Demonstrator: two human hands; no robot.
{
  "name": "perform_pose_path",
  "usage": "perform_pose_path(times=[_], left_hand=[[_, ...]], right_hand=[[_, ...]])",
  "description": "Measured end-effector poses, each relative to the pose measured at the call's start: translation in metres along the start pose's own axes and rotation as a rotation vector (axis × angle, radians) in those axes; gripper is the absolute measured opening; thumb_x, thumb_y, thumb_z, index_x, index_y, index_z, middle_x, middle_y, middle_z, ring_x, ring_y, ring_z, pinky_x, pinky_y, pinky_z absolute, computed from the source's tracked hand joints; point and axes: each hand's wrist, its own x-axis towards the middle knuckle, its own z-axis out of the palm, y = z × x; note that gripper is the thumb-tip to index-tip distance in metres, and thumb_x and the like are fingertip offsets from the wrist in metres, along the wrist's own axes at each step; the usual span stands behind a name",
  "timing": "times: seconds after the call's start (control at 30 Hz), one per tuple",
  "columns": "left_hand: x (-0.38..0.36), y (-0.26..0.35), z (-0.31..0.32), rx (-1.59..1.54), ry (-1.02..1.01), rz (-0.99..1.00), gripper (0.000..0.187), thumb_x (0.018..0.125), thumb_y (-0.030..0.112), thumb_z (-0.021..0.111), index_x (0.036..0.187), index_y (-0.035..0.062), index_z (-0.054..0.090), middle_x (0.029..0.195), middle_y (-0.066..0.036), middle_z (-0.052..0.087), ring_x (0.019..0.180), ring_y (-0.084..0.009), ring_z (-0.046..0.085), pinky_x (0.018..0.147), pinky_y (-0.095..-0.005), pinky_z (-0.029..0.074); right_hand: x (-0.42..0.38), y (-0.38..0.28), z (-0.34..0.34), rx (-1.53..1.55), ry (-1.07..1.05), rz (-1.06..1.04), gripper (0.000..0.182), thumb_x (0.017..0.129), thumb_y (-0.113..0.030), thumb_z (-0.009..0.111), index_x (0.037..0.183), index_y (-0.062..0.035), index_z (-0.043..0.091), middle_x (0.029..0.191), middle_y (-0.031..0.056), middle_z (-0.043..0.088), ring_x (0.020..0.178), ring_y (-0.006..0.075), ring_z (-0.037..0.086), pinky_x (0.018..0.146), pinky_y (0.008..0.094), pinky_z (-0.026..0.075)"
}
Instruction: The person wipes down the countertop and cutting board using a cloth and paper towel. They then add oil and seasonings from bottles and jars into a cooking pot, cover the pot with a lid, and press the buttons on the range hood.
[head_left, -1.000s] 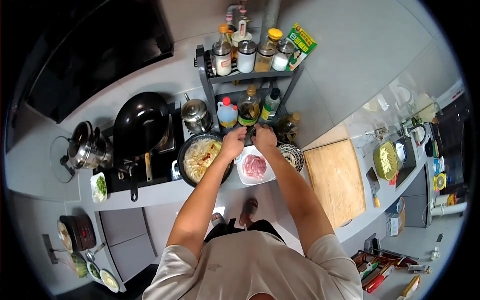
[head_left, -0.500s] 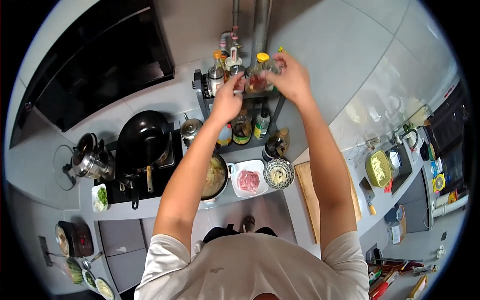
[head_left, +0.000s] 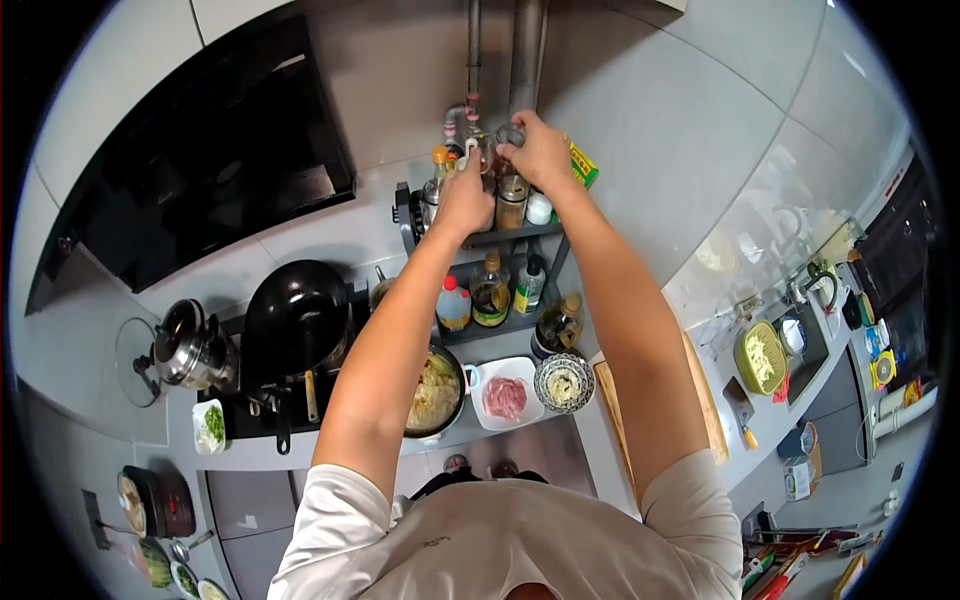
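Note:
My left hand reaches up to the top tier of the spice rack, its fingers closed among the jars; what they hold is hidden. My right hand curls around a small jar with a grey lid, tilted above the rack. Just below that hand stands a glass jar with brown contents, beside a white-bodied container. An orange-capped bottle is left of my left hand. A green and yellow packet lies right of my right wrist.
Bottles fill the lower tier. On the counter are a pan of food, a white dish of raw sliced meat, a patterned bowl and a cutting board. A black wok sits on the stove at left.
Both hands have come closer together, the right moving left over the rack. The yellow-capped jar with red contents seen near the right hand before no longer shows. The camera view has tilted upward.

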Motion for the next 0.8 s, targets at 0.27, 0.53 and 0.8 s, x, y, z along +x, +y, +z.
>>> perform_pose_path(times=[0.27,0.53,0.8], left_hand=[[-0.005,0.006,-0.002,0.341,-0.041,0.155,0.051,0.093,0.018,0.063,0.144,0.0103,0.058,0.143,-0.012,0.061,0.129,-0.0391,0.053,0.107,-0.0511,0.04],[-0.009,-0.003,0.006,0.474,-0.116,0.177,0.041,0.101,0.03,0.057,0.138,0.0121,0.064,0.153,-0.007,0.055,0.137,-0.0419,0.047,0.111,-0.0552,0.037],[-0.018,-0.002,0.0,0.428,-0.067,0.191,0.04,0.097,0.023,0.06,0.134,0.0107,0.065,0.15,-0.006,0.057,0.135,-0.038,0.048,0.107,-0.0517,0.037]], right_hand=[[0.01,0.02,0.011,-0.1,-0.095,0.095,0.052,0.079,-0.032,0.087,0.125,-0.0146,0.068,0.115,0.0167,0.073,0.116,0.0382,0.064,0.1,0.0478,0.05],[0.001,0.035,0.026,-0.254,-0.176,0.045,0.044,0.077,-0.038,0.087,0.117,-0.0224,0.075,0.113,0.0107,0.076,0.115,0.0325,0.063,0.101,0.0451,0.044],[0.004,0.056,0.039,-0.274,-0.239,0.042,0.014,0.084,-0.036,0.074,0.089,-0.0264,0.083,0.097,0.01,0.078,0.105,0.0344,0.069,0.092,0.0474,0.051]])
